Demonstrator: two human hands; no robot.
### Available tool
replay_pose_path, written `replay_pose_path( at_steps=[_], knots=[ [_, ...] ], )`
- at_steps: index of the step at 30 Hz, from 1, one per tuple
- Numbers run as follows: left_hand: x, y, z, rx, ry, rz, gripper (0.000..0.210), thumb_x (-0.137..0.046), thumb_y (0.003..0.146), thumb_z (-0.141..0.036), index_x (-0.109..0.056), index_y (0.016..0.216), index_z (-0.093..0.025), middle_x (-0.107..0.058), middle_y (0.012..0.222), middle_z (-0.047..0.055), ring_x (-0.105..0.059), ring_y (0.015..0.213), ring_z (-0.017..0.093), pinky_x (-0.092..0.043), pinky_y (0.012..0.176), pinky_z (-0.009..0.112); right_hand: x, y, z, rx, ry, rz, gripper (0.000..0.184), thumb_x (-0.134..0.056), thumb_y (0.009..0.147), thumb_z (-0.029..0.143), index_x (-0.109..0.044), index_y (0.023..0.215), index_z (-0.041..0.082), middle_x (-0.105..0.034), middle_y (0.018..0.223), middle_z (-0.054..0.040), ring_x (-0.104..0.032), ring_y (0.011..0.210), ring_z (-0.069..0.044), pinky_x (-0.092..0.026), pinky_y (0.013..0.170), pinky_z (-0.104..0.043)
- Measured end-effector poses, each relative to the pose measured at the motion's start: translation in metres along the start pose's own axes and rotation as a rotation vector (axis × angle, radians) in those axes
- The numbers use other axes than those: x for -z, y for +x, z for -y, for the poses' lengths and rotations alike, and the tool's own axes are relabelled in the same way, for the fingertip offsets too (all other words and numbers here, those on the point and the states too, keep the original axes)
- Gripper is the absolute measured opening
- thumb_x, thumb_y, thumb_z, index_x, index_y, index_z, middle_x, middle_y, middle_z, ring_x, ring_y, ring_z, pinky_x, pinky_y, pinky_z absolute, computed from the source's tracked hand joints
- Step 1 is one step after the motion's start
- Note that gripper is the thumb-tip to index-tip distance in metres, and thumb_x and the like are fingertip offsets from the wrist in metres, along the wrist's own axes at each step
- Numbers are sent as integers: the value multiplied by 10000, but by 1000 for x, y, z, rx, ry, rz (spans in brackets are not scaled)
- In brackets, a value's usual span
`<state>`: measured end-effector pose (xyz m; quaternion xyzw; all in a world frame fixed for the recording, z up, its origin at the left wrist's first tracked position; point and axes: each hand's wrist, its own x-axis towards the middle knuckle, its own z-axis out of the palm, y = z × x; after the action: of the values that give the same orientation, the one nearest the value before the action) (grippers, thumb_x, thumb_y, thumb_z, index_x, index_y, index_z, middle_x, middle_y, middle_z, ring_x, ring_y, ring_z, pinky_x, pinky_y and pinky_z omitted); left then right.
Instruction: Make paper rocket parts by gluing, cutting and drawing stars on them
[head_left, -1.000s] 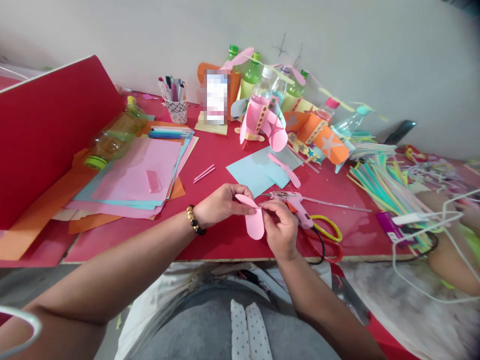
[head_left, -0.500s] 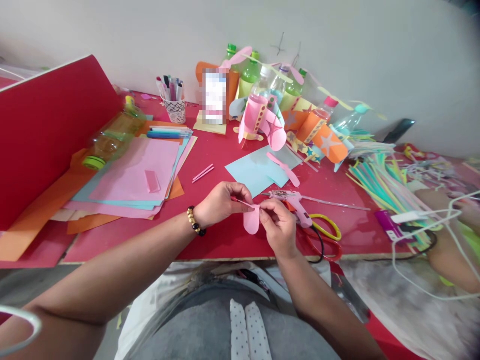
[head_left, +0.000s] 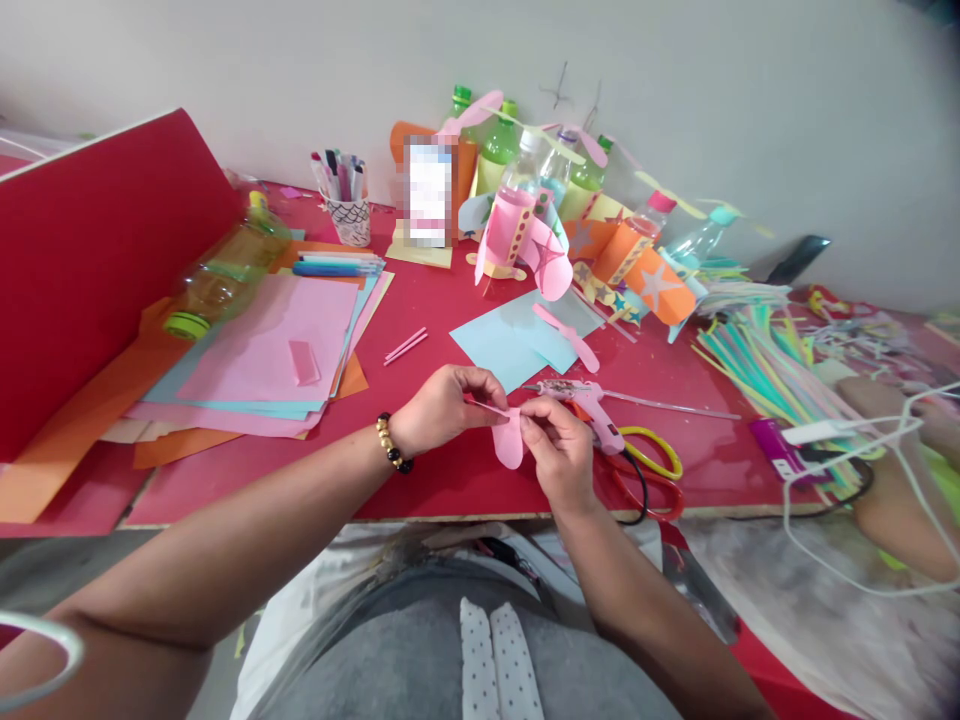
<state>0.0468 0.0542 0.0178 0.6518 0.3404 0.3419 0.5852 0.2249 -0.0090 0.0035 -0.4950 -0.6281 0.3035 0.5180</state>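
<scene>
Between my two hands is a pink paper piece (head_left: 508,447) with a rounded lower end hanging down. My left hand (head_left: 448,408), wearing a beaded bracelet (head_left: 390,444) on its wrist, pinches a narrow pink edge or strip that runs to the top of this piece. Thumb and fingers of my right hand (head_left: 559,446) close on the piece's upper right edge. Just beyond my right hand lies a pink glue gun (head_left: 592,405) with a clear glue stick in it. A pink paper propeller (head_left: 566,338) rests on light blue paper (head_left: 491,340).
Colored paper sheets (head_left: 270,340) are stacked at left beside a green plastic bottle (head_left: 225,275). Decorated bottle airplanes (head_left: 514,225) stand along the wall. Scissors (head_left: 660,452) lie right of my right hand. Another person's arm (head_left: 892,500) is at far right, near colored straws (head_left: 765,370).
The hanging pink paper has turned slightly, its rounded end swinging a little to the right. Both hands keep their pinch in nearly the same place.
</scene>
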Motion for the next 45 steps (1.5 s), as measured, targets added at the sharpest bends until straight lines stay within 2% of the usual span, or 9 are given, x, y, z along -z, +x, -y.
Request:
replay_pose_path(
  at_steps=[7, 12, 23, 37, 41, 45],
  knots=[
    [-1, 0, -8, 85, -173, -22, 271, -804, 672, -303, -644, 781, -114, -653, 724, 10, -588, 674, 117, -447, 638, 223, -1, 0, -3, -126, 97, 21, 143, -623, 857, 320, -648, 831, 182, -572, 681, 13, -486, 568, -113, -385, 514, -234],
    [-1, 0, -8, 141, -303, 2, 250, -776, 705, -263, -664, 868, -110, -668, 770, 26, -578, 661, 110, -434, 609, 223, -1, 1, -4, -157, 94, -3, 155, -624, 853, 326, -654, 805, 182, -529, 600, 31, -441, 505, -101, -350, 464, -228],
    [-3, 0, -7, 119, -218, 44, 278, -793, 702, -322, -638, 807, -117, -636, 718, 2, -566, 648, 91, -430, 616, 213, -2, 4, -5, -165, 90, -52, 148, -632, 843, 315, -652, 782, 182, -536, 594, 32, -452, 514, -100, -368, 472, -223],
    [-1, 0, -9, 223, -327, -2, 319, -804, 680, -344, -654, 845, -116, -633, 722, 12, -553, 599, 86, -449, 558, 208, -2, 5, -6, -148, 82, -116, 136, -635, 830, 306, -659, 780, 182, -563, 616, 25, -483, 537, -107, -396, 497, -225],
    [-2, 0, -7, 183, -294, 20, 296, -808, 678, -320, -628, 804, -121, -627, 699, 5, -549, 598, 81, -414, 552, 198, -2, 6, -6, -138, 76, -110, 137, -634, 831, 305, -651, 773, 182, -544, 599, 29, -475, 527, -104, -389, 487, -222],
    [-3, 0, -4, 108, -221, 36, 211, -770, 703, -244, -641, 813, -119, -648, 746, 17, -568, 654, 95, -438, 623, 220, -3, 5, -5, -113, 61, -108, 136, -627, 836, 300, -649, 772, 183, -556, 606, 27, -477, 521, -103, -393, 482, -221]
  ],
)
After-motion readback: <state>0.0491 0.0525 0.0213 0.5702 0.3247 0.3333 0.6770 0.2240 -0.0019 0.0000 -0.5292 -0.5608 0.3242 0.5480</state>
